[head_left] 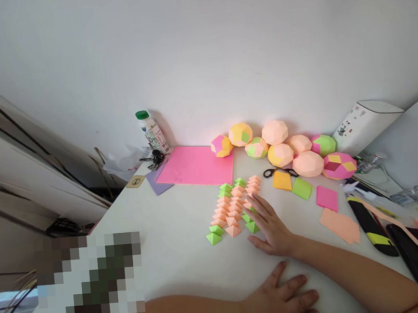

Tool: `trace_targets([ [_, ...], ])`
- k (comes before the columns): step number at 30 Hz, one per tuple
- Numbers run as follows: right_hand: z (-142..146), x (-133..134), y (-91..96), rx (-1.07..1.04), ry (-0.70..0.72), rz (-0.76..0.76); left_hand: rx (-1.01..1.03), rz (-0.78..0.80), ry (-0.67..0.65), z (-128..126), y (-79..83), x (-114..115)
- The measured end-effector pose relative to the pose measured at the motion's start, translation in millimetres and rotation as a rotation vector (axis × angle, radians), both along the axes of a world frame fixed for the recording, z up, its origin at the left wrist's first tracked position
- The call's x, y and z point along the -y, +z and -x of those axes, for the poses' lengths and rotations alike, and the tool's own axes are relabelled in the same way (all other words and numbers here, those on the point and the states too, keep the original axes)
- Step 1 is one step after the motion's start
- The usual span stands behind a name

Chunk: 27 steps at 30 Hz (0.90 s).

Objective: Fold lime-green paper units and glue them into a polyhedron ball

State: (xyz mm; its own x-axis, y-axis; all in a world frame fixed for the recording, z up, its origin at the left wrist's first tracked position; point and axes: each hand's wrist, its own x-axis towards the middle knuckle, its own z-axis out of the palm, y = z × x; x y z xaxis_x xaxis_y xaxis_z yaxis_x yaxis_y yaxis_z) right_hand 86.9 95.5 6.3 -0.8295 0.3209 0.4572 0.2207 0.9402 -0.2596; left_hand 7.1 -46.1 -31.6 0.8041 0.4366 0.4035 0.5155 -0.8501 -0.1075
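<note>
My right hand (pixel 272 229) reaches in from the right, fingers stretched out. Its fingertips lie at the right-hand row of small folded paper pyramids (pixel 232 220), hiding part of it. These peach and green pieces stand in three rows on the white table (pixel 166 256). Closer to me, my left hand (pixel 287 299) rests flat on the tabletop with its fingers spread and nothing in it. Behind the rows are several faceted paper balls (pixel 274 132) in peach, yellow, pink and green, bunched against the wall.
A pink sheet (pixel 195 166) lies at the back, near a green-capped bottle (pixel 152 132) and keys (pixel 156 158). To the right are scissors (pixel 280 172), orange notes (pixel 282 180), green notes (pixel 301 188), pink notes (pixel 326 198), peach paper (pixel 340 225) and a black-and-yellow cutter (pixel 372 228).
</note>
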Motion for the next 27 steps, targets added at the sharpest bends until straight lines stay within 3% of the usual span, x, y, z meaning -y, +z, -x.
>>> trace_targets([
  [14, 1.2, 0.0, -2.5, 0.005, -0.047, 0.037, 0.032, -0.042, 0.008, 0.0, -2.2, -0.5],
  [18, -0.4, -4.9, -1.6, -0.095, -0.164, 0.007, 0.043, -0.058, 0.014, -1.7, -9.7, 0.4],
  [23, -5.0, -34.8, -8.7, -0.250, -0.372, 0.009, 0.021, -0.072, -0.003, -5.1, -23.0, -2.3],
  [27, -5.8, -55.4, -18.7, -0.302, -0.477, 0.063, 0.056, 0.057, -0.046, -1.2, -16.3, -7.8],
])
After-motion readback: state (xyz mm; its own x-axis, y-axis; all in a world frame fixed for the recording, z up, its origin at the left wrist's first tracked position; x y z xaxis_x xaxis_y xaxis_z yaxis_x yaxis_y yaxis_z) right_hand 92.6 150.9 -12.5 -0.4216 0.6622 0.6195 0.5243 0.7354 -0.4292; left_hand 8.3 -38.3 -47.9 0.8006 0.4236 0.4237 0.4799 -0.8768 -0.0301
